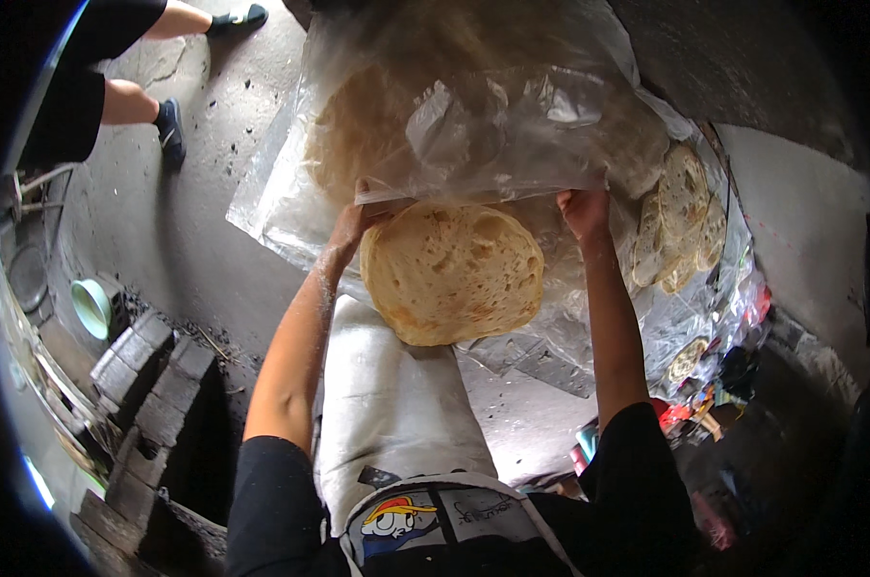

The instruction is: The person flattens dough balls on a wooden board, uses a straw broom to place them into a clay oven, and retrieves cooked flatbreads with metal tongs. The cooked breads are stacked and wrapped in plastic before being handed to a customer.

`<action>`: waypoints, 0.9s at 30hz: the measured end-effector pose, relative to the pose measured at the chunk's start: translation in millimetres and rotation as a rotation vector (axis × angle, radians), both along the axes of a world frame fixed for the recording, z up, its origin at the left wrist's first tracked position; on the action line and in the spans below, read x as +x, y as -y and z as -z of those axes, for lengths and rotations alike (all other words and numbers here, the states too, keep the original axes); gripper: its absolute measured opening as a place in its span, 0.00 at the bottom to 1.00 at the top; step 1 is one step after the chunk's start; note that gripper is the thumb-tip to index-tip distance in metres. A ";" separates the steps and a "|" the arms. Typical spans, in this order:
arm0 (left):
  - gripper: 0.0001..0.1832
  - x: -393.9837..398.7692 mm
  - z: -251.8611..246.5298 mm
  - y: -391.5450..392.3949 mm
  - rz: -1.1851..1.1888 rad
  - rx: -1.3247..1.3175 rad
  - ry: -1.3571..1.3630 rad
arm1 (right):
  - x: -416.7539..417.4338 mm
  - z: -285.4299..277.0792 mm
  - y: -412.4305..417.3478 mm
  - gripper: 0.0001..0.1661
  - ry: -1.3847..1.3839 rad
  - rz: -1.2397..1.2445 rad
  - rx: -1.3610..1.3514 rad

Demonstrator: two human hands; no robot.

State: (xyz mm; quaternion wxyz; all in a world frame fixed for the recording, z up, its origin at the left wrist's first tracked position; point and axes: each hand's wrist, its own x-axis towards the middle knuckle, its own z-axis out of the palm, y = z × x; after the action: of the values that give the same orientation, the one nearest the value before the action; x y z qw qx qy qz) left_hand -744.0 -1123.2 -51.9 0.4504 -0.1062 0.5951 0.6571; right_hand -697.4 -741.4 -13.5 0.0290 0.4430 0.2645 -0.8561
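A clear plastic bag (471,173) is stretched between my two hands, its near edge lying across the far side of a round flatbread (453,274). My left hand (357,222) grips that edge at the bread's upper left, its fingers partly hidden under the film. At the other end, my right hand (585,213) pinches the edge with the fingers curled in. The flatbread is pale, with bubbled and browned spots; its near part lies outside the plastic. Other large breads (348,144) show dimly through the film.
Smaller flatbreads (680,213) are piled at the right, and another flatbread (687,359) lies lower. A white sack (399,404) lies in front of me. Stacked bricks (164,404) and a green bowl (91,309) are left. Another person's legs (130,102) show at the upper left.
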 end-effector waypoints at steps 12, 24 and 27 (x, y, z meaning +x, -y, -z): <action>0.56 16.5 -8.7 34.9 -0.041 0.356 0.420 | 31.9 -1.3 39.7 0.39 -0.266 -0.580 -0.043; 0.45 92.4 -23.4 39.8 -0.544 0.565 0.364 | 53.3 -17.7 47.0 0.46 0.017 -0.704 -0.147; 0.42 100.0 -27.2 42.9 -0.451 0.422 0.245 | 47.2 -23.4 51.4 0.47 -0.019 -0.730 -0.147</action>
State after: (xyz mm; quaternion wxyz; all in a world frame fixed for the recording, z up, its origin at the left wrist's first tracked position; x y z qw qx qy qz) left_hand -644.0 -1166.1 -24.7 0.3738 -0.2182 0.3487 0.8313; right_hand -650.1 -792.8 10.0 0.3615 0.3082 0.3433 -0.8102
